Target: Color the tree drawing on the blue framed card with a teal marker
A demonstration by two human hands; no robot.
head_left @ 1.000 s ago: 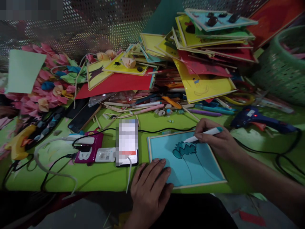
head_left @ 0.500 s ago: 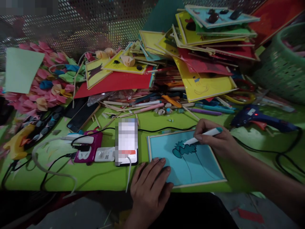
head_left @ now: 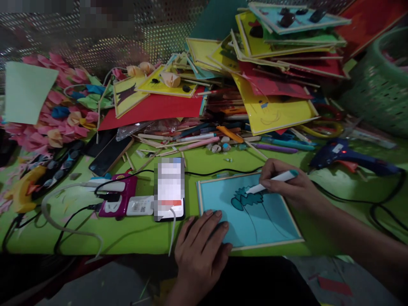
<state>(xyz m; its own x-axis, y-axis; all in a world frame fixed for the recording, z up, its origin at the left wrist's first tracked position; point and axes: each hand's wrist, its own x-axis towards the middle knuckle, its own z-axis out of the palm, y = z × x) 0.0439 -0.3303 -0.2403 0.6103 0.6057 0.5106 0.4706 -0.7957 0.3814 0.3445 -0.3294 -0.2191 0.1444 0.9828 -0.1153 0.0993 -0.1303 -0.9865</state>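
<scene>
Where teal ink (head_left: 255,199) zigzags, a slim marker (head_left: 280,177) slants.

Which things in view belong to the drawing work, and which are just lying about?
In use: white marker in the right hand; blue framed sheet under the left hand.

Apparently just lying about: blue glue gun, magenta power strip, lit phone, green basket, pink paper flowers.

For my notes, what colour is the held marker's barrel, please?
The marker's barrel is white, clearest in the head view.
</scene>
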